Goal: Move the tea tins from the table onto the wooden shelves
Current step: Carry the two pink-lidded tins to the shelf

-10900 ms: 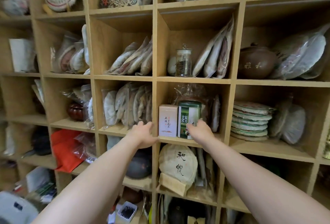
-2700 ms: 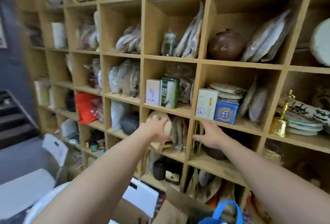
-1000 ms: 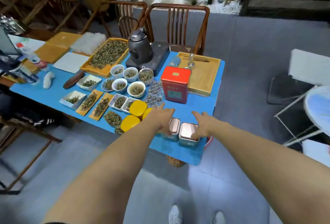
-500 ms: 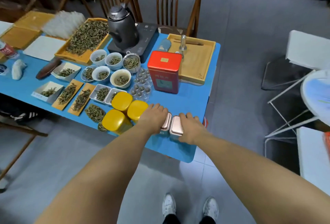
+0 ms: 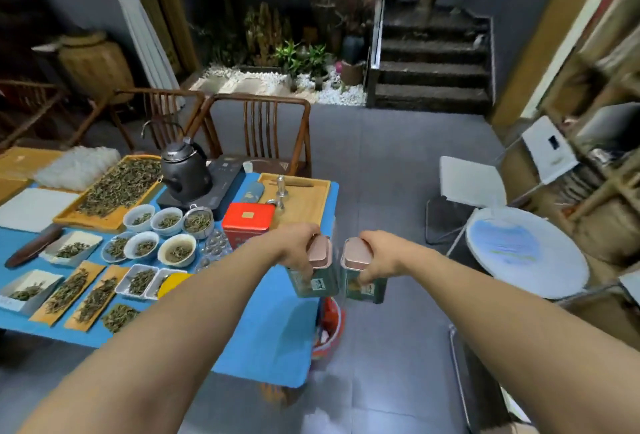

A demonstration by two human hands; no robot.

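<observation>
My left hand [image 5: 294,246] grips a green tea tin with a pink lid [image 5: 318,272], held in the air above the right end of the blue table [image 5: 270,336]. My right hand [image 5: 375,255] grips a second green tin with a pink lid [image 5: 363,277], just past the table's right edge. Both tins are upright and side by side. A red tin [image 5: 246,225] stands on the table behind my left hand. A yellow tin [image 5: 171,283] shows partly behind my left forearm. The wooden shelves [image 5: 602,94] run along the far right, blurred.
The table carries a dark kettle [image 5: 185,168], bowls and trays of loose tea [image 5: 117,184] and a wooden tray [image 5: 301,198]. Wooden chairs [image 5: 263,132] stand behind it. A white round table [image 5: 526,253] and white chair [image 5: 471,184] stand right. Stairs [image 5: 429,63] rise at the back.
Both hands have closed on the two pink-lidded tins and lifted them off the table. The view has swung up and to the right, bringing the shelves into sight.
</observation>
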